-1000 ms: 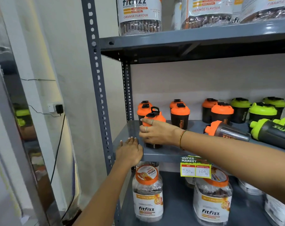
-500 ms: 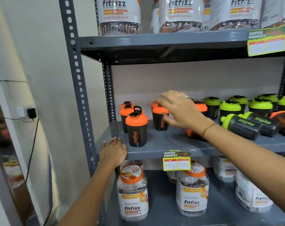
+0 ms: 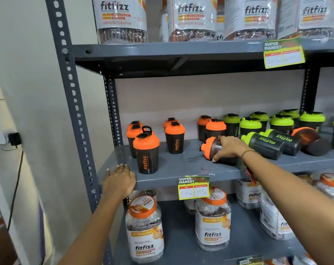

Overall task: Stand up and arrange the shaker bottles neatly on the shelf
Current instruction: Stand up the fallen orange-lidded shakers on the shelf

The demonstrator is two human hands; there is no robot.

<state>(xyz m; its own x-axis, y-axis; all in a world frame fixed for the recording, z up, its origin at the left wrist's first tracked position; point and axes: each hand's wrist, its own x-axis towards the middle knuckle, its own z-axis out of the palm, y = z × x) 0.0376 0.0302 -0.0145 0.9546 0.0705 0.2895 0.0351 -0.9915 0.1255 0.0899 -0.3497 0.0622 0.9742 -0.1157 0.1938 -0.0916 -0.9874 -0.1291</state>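
Note:
On the grey middle shelf [image 3: 173,170] several black shaker bottles with orange lids stand upright at the left, the nearest one [image 3: 146,153] at the front. My right hand [image 3: 229,148] is closed around an orange-lidded shaker [image 3: 210,148] that lies on its side, lid pointing left. Two green-lidded shakers [image 3: 263,145] and one orange-lidded shaker [image 3: 309,140] lie on their sides to the right of it. Upright green-lidded shakers [image 3: 251,125] stand along the back. My left hand [image 3: 119,180] rests flat on the shelf's front left corner, fingers spread, holding nothing.
Large Fitfizz jars [image 3: 145,226] fill the shelf below and the shelf above [image 3: 122,18]. Yellow price tags [image 3: 193,188] hang on the shelf edges. The perforated grey upright [image 3: 74,104] stands at left, beside a wall socket with a plugged-in adapter [image 3: 14,139].
My right hand let go of the front upright orange shaker, moved right along the shelf and came down around the orange shaker lying on its side. My left hand stayed on the shelf edge.

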